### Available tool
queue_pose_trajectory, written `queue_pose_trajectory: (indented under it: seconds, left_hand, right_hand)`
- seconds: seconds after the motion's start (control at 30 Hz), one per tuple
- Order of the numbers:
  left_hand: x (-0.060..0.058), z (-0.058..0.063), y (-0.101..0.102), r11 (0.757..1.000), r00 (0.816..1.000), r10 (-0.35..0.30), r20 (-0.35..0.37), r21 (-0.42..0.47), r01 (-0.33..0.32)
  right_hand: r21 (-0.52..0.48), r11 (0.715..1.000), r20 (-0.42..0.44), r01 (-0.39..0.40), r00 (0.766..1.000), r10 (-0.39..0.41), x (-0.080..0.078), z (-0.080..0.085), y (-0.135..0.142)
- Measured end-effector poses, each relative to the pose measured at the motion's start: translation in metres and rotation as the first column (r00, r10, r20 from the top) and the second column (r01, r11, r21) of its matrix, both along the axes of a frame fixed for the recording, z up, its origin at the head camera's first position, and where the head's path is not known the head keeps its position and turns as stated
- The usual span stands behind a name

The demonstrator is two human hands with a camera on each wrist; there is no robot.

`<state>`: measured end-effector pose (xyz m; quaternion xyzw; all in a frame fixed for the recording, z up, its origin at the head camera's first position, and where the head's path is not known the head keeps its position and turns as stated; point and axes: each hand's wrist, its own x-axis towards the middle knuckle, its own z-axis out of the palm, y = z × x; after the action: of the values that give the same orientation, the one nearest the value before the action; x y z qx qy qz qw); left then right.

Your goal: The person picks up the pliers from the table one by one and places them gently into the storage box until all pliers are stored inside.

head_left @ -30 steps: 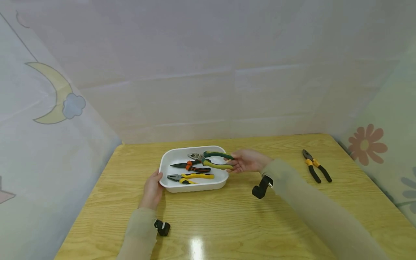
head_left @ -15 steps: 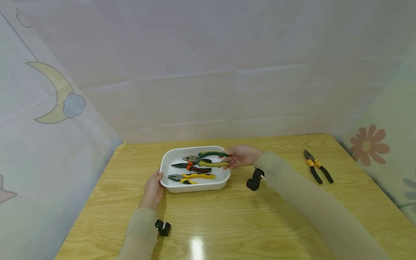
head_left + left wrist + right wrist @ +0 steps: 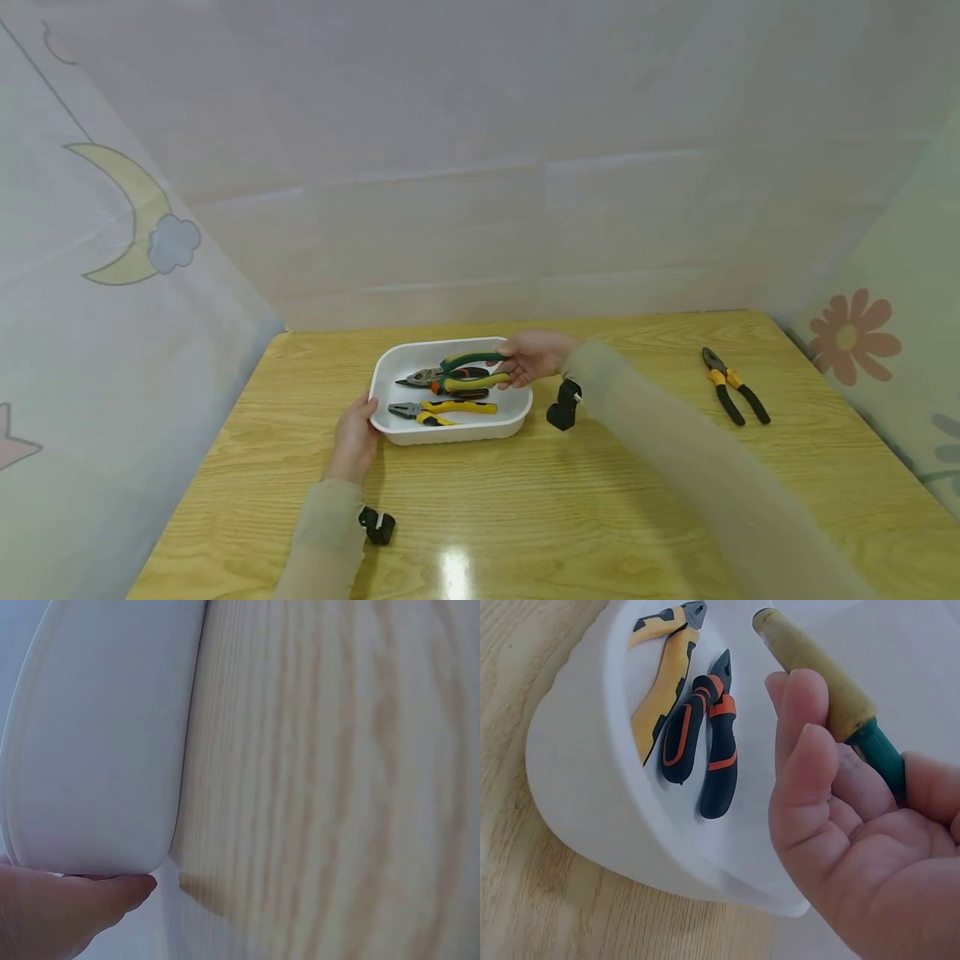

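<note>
Though grey-tipped, green and yellow pliers (image 3: 468, 384) in the right hand's (image 3: 536, 353) curled fingers.

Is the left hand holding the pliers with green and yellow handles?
No, the right hand holds these pliers over the white tray, while the left hand grips the tray.

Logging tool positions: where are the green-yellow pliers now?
Head view, slightly left of centre: the green-yellow pliers are held by the right hand over the white tray, visually overlapping the black-orange pliers.
</note>
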<state>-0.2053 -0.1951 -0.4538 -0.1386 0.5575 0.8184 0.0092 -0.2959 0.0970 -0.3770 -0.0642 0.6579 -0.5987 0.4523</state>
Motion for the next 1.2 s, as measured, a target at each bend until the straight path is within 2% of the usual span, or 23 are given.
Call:
queue_pose_trajectory:
  seconds: [0.3, 0.7, 1.07, 1.2]
  left_hand:
    - [0.002, 0.002, 0.001, 1.000, 1.000, -0.004, -0.003, -0.012, 0.004]
    - [0.003, 0.004, 0.001, 1.000, 1.000, -0.004, 0.001, -0.016, 0.004]
    - [0.003, 0.001, 0.000, 1.000, 1.000, -0.012, -0.016, -0.029, 0.012]
    - [0.003, 0.001, 0.002, 1.000, 0.999, -0.016, -0.034, -0.022, 0.015]
  right_hand:
    - [0.092, 0.996, -0.003, -0.006, 1.000, 0.006, -0.005, 0.000, -0.023]
    - [0.206, 0.975, 0.022, 0.083, 0.996, -0.089, -0.011, -0.002, -0.054]
    - [0.237, 0.954, 0.051, 0.184, 0.978, -0.201, -0.015, -0.016, -0.069]
    - [0.282, 0.939, 0.065, 0.196, 0.973, -0.223, -0.016, -0.019, -0.073]
